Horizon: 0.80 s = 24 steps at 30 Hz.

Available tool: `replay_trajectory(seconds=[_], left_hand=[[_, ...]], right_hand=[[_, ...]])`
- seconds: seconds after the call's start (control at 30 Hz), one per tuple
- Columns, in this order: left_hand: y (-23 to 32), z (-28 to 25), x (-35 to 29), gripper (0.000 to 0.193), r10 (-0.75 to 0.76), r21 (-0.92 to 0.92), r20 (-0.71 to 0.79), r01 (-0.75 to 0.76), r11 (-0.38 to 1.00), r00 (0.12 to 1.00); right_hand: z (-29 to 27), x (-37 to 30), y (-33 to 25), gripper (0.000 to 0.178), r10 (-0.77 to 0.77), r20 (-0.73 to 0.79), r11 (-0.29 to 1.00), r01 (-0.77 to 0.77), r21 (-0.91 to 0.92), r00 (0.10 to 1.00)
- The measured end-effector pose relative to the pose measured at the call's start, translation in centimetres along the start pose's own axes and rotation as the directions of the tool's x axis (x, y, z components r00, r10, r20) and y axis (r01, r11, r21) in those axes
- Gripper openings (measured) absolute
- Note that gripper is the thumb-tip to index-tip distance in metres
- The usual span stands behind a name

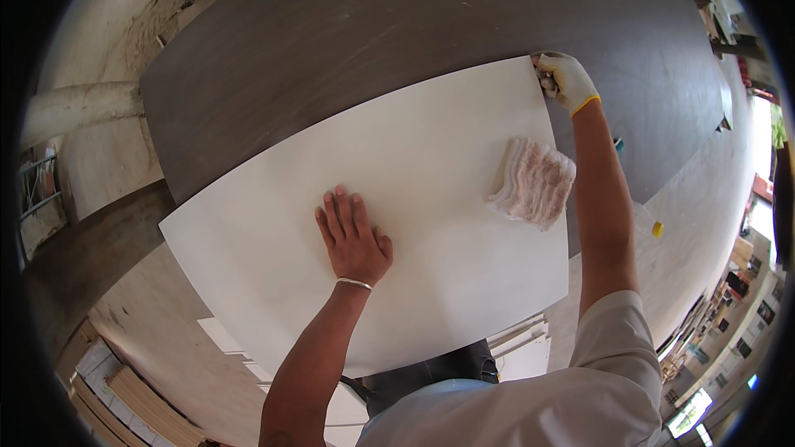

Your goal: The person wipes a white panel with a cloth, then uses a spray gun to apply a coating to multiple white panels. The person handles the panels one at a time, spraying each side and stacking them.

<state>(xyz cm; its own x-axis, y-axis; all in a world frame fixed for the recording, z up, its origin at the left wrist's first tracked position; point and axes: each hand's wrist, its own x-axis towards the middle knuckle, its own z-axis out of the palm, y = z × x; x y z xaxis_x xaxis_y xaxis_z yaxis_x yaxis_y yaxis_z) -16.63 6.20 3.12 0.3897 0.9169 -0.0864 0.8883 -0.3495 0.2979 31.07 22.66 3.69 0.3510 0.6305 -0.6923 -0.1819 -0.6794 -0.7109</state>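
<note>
A large white panel [447,281] lies in front of me on a bigger dark grey sheet [348,74]. My left hand [356,236], bare, with a light band at the wrist, rests flat on the panel left of its middle, fingers stretched out. At the panel's far right corner is my right hand [568,83] in a whitish glove with a yellow cuff. Its fingers are curled at the corner; whatever they may hold is hidden. A folded, pinkish-white cloth [537,182] sits on the panel near its right edge, beside my right forearm.
Right of my arm, a clear bottle with a yellow cap [657,230] is on the floor. Long boards [153,406] are stacked at the lower left. A pale round post [87,108] stands at the left. Shelves and clutter line the far right.
</note>
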Motion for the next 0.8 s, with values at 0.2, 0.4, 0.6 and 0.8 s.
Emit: replay_trajectory(seconds=[0.2, 0.4, 0.6, 0.8], left_hand=[[0.0, 0.0, 0.0, 0.077, 0.005, -0.001, -0.001, -0.005, 1.000, 1.000], [0.0, -0.1, 0.0, 0.076, -0.006, 0.000, 0.007, 0.006, 1.000, 1.000], [0.1, -0.1, 0.0, 0.076, -0.003, -0.012, -0.003, 0.003, 1.000, 1.000], [0.2, 0.0, -0.1, 0.077, 0.001, -0.009, -0.008, -0.001, 1.000, 1.000]], right_hand=[[-0.1, 0.1, -0.5, 0.010, 0.004, 0.057, 1.000, -0.004, 0.000, 0.998], [0.7, -0.1, -1.0, 0.013, -0.044, 0.007, 0.988, 0.044, -0.150, 0.999], [1.4, -0.3, -1.8, 0.017, -0.164, -0.030, 0.922, 0.142, -0.361, 0.986], [1.6, 0.4, -3.0, 0.018, -0.120, -0.031, 0.883, 0.093, -0.460, 0.992]])
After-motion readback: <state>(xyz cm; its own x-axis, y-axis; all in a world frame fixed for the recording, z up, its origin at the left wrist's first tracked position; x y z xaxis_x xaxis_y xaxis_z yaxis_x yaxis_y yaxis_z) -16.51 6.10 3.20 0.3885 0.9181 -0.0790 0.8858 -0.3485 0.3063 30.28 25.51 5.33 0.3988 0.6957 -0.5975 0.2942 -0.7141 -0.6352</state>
